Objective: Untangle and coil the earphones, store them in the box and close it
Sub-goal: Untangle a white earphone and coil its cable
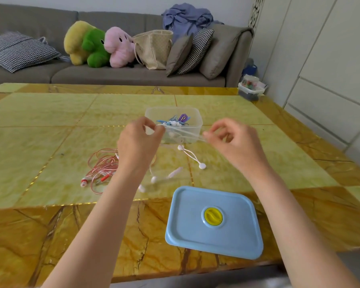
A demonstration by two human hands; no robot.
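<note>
Left hand [140, 138] and right hand [227, 135] each pinch the white earphones [192, 156], cord stretched taut between them in front of the clear box [192, 129] — likely to straighten it for coiling. 2 buds dangle. Pink earphones [101, 168] lie tangled on the table [50, 121]; blue lid [214, 222] set aside — no readable writing.

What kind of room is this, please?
Most likely a home living room: a grey sofa with plush toys and cushions stands behind the marble-patterned table.
</note>
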